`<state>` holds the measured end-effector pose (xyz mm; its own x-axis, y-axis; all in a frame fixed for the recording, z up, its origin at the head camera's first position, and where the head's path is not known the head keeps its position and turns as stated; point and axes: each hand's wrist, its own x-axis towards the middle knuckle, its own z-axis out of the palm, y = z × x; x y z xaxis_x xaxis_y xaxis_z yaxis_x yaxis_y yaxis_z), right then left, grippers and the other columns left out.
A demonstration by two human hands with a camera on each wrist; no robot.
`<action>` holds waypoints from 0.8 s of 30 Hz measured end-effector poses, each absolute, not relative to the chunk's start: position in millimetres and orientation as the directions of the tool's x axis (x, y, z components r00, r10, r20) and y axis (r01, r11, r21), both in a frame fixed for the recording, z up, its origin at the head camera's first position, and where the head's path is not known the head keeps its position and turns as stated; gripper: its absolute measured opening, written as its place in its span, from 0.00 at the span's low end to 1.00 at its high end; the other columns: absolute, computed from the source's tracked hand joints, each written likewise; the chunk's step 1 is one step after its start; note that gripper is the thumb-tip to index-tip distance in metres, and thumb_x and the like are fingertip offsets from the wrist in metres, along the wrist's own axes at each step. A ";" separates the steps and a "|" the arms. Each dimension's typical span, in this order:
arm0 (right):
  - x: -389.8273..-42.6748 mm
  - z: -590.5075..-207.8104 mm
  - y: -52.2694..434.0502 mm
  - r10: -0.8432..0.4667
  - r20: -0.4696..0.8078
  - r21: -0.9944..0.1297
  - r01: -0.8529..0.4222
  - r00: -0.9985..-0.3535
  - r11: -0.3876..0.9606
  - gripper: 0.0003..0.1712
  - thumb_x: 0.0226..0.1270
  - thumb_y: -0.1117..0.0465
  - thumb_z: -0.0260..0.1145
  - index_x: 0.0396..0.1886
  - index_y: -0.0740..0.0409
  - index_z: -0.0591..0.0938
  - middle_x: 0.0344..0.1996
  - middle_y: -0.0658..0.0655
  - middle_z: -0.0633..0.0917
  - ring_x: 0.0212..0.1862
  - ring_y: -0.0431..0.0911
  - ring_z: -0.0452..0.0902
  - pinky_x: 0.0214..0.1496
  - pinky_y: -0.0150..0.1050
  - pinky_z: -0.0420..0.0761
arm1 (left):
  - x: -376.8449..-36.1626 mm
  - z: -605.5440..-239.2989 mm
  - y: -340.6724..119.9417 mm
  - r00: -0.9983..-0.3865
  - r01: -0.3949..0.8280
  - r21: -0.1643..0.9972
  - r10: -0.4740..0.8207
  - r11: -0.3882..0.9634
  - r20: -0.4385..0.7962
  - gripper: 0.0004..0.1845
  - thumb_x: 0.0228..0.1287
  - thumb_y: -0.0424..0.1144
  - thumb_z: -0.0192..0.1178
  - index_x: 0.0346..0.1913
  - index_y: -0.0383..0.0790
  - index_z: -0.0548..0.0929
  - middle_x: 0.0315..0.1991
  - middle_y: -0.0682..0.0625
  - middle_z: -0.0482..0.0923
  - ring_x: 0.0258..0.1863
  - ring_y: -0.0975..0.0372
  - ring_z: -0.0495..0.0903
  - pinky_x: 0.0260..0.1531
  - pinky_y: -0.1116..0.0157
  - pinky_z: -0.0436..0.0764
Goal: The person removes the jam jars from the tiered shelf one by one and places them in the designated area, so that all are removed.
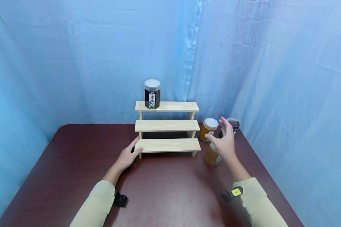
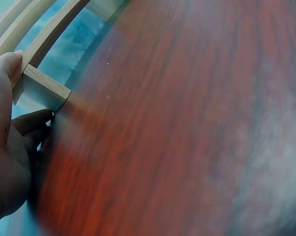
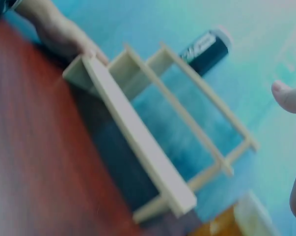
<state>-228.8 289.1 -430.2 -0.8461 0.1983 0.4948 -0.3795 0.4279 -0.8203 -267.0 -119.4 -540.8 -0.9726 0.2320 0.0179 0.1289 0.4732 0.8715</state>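
A three-step wooden display stand [image 1: 167, 145] stands on the table. My left hand [image 1: 127, 157] holds the left end of its lowest step, thumb on top and the other fingers by the side support, as the left wrist view also shows. On the top step, toward the left, a dark jar [image 1: 152, 96] with a white lid stands upright. My right hand [image 1: 226, 143] is over the jars right of the stand, thumb and fingers spread apart with nothing between them. It partly covers an amber jar [image 1: 211, 157] in front and a dark jar [image 1: 234, 124] behind.
Another amber jar [image 1: 205, 134] with a white lid stands close by the stand's right side. The dark red-brown table [image 1: 164, 189] ends at a right edge near the jars. Light blue curtains [image 1: 102, 63] hang behind and along both sides.
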 end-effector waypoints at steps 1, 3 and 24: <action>-232.7 -425.9 282.9 0.183 0.503 -0.817 -0.395 -0.845 0.421 0.54 0.55 0.65 0.81 0.78 0.58 0.61 0.69 0.63 0.66 0.74 0.53 0.61 0.76 0.48 0.57 | -266.9 -540.7 -119.4 -0.973 0.128 0.871 0.231 0.474 0.017 0.41 0.73 0.63 0.54 0.82 0.57 0.52 0.78 0.41 0.56 0.76 0.42 0.54 0.68 0.37 0.56; -240.1 -417.7 270.0 0.160 0.509 -0.814 -0.412 -0.846 0.410 0.53 0.56 0.65 0.80 0.78 0.59 0.61 0.69 0.65 0.66 0.74 0.54 0.61 0.76 0.48 0.57 | -266.8 -541.3 -119.5 -0.971 0.131 0.869 0.237 0.477 0.017 0.42 0.73 0.64 0.53 0.82 0.55 0.52 0.78 0.40 0.55 0.76 0.42 0.54 0.68 0.36 0.56; -342.7 -372.7 153.6 0.141 0.210 -0.894 -0.131 -0.968 0.428 0.52 0.60 0.51 0.78 0.79 0.57 0.61 0.71 0.62 0.66 0.72 0.55 0.64 0.69 0.50 0.70 | -265.7 -543.1 -107.5 -0.975 0.135 0.881 0.217 0.454 0.038 0.39 0.72 0.62 0.56 0.81 0.60 0.56 0.77 0.42 0.59 0.75 0.44 0.57 0.68 0.38 0.59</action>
<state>-342.7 153.6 -372.7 -0.9675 0.1413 0.2096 -0.1312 0.4281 -0.8942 -265.7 -107.5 -543.1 -0.9755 0.2169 0.0377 0.1349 0.4537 0.8809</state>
